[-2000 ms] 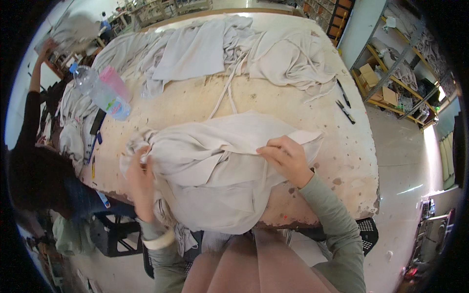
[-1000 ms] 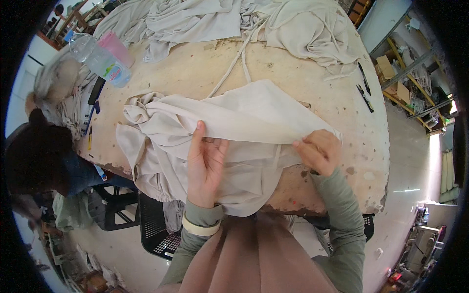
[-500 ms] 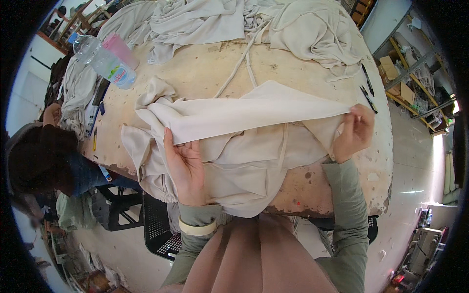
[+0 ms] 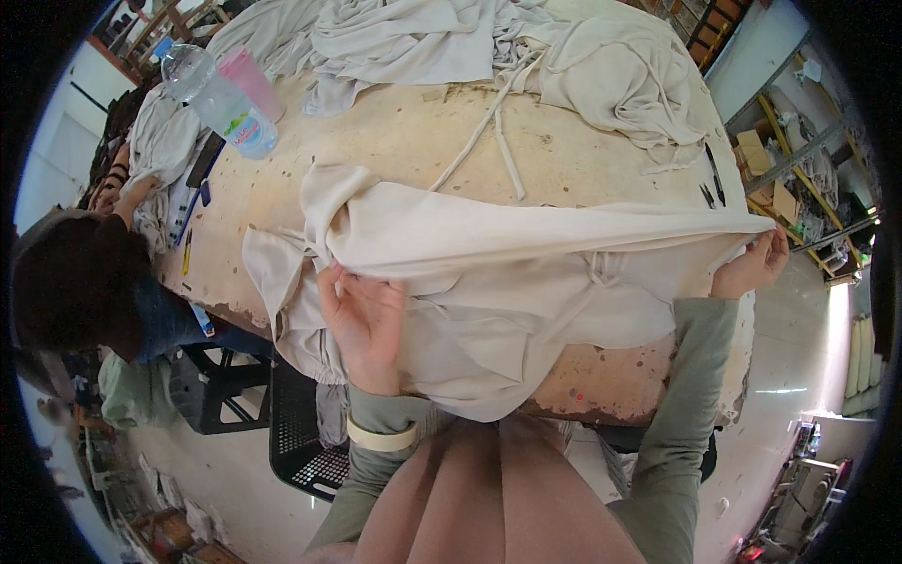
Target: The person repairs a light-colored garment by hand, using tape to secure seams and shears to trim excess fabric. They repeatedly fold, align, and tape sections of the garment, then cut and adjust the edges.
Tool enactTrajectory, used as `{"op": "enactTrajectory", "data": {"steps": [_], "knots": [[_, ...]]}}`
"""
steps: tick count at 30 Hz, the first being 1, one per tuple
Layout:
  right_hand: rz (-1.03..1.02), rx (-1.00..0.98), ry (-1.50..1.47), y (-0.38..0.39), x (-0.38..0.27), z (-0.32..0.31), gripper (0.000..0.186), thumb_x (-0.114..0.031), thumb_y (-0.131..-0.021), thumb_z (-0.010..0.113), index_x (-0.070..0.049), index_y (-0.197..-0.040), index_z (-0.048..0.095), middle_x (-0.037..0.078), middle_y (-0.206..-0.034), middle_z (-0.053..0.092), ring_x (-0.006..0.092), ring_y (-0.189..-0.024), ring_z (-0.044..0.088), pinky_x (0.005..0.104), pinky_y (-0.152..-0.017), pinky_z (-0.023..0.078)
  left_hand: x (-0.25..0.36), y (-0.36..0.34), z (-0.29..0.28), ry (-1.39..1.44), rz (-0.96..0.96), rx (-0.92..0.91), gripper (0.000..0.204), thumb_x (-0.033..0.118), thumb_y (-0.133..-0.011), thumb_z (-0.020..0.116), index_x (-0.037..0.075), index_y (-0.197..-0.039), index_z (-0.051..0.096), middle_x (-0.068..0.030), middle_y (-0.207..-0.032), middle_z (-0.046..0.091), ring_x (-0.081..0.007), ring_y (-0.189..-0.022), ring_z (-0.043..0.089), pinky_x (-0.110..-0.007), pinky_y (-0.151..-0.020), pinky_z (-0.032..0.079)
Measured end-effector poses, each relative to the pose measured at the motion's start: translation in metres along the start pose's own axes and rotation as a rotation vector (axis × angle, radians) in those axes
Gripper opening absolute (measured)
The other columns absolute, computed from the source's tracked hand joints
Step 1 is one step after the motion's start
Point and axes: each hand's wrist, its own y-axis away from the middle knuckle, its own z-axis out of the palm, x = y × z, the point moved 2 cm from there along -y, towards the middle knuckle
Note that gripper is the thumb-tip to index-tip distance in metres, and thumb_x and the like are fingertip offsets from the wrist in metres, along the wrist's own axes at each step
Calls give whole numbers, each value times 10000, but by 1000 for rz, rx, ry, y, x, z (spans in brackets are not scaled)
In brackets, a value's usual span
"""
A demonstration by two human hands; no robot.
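worn worktable [image 4: 395, 136], one pale garment [image 4: 507, 235] in hand

pale garment: across the table's near part, lapping over the near edge. right hand [image 4: 749, 267]: at the table's right side, fingertips clamped on the garment's drawn-out end. left hand [image 4: 366, 324]: by the table's near edge, palm up, fingers partly under the garment; whether they grip, cannot tell. clear bottle [image 4: 214, 101], pink cup [image 4: 249, 82]: table's left part. heaped pale cloth [image 4: 404, 42]: table's far side.

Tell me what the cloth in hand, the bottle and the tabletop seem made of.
The cloth: soft, matt fabric, by its loose folds; fibre unclear. The bottle: probably clear, glossy plastic, being see-through with bright glints. The tabletop: perhaps wood or board, dull and worn, with dark blotches.
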Motion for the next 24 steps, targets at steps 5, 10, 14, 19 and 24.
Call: {"op": "enactTrajectory", "data": {"steps": [5, 10, 14, 19, 24], "knots": [[73, 166, -115, -41, 35, -34, 146, -62, -919, 528, 8, -1048, 517, 127, -1040, 561, 201, -950, 559, 307, -828, 487, 10, 13, -3, -257, 146, -14, 286, 197, -877, 547, 54, -1124, 534, -67, -1126, 595, -189, -1091, 541, -376, -923, 450], [82, 165, 119, -63, 60, -64, 203, -72, -872, 520, 11, -1055, 547, 129, -1040, 562, 228, -981, 561, 344, -860, 466, 50, 34, -20, -954, 54, 235, 132, 142, -891, 549, 50, -984, 535, -63, -774, 646, -161, -719, 647, -257, -579, 507], [-407, 275, 732, -49, 24, -48, 272, -109, -840, 497, 13, -1072, 569, 101, -1060, 568, 215, -1000, 551, 362, -906, 418, 87, 42, -22, -1278, 255, 201, 123, 144, -905, 562, 30, -952, 574, -54, -743, 622, -111, -665, 606, -207, -577, 459], [96, -766, -34, 59, -36, 44, 255, -176, -906, 445, -33, -1078, 569, 51, -1008, 583, 155, -934, 558, 299, -815, 429, 60, 7, 7, -1630, 350, -290, 217, 130, -862, 596, 54, -1063, 625, -68, -997, 622, -194, -1011, 537, -330, -880, 401], [184, -1500, 83, 221, -85, 87, 333, -292, -910, 513, 8, -985, 637, 77, -885, 645, 167, -799, 573, 300, -755, 458, 17, -17, 43, -2175, 518, -565, 198, 109, -793, 639, 58, -984, 654, -56, -907, 628, -238, -963, 513, -342, -899, 364]]}}
